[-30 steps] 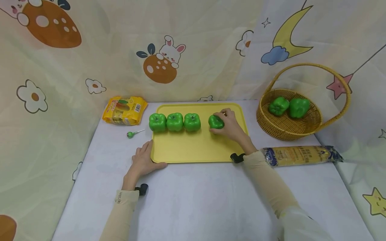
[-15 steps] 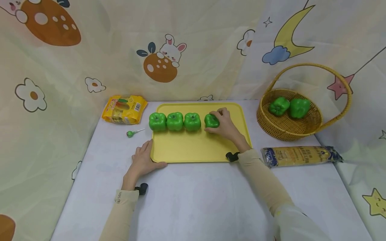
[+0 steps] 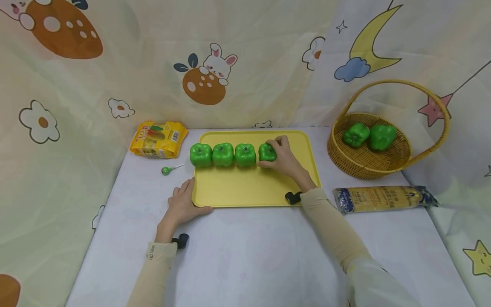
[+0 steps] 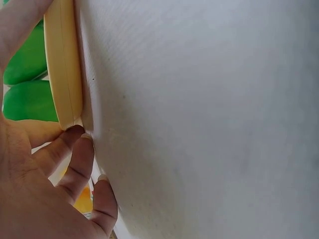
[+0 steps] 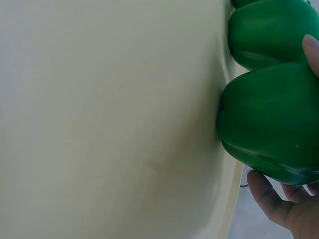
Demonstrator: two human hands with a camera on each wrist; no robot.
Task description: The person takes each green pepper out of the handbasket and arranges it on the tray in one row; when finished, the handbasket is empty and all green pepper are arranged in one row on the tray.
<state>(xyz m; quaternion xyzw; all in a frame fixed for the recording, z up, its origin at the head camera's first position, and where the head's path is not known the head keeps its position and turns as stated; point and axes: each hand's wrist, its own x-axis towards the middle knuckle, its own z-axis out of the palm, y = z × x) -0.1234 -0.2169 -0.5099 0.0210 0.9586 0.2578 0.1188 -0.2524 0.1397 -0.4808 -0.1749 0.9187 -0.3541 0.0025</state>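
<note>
My right hand [image 3: 287,161] grips a green bell pepper [image 3: 266,152] by its sides, over the right part of the yellow tray [image 3: 238,187]. In the right wrist view this pepper [image 5: 271,122] is close to the tray surface, beside another bell pepper [image 5: 274,32]. Three more bell peppers stand in a row on the tray's left half, the nearest bell pepper [image 3: 245,154] just left of the held one. My left hand [image 3: 182,207] rests at the tray's front left corner, fingers along its side and thumb along the front edge. The left wrist view shows fingertips touching the tray rim [image 4: 65,64].
A wicker basket [image 3: 354,166] with two green peppers stands at the right back. Before it lies a long yellow and blue packet [image 3: 383,199]. At the left are a yellow mango-print bag [image 3: 159,140] and a green lollipop [image 3: 166,170]. Printed cloth hangs behind.
My right hand has moved left with the bell pepper, narrowing the gap to the row of three. My left hand stays at the tray corner.
</note>
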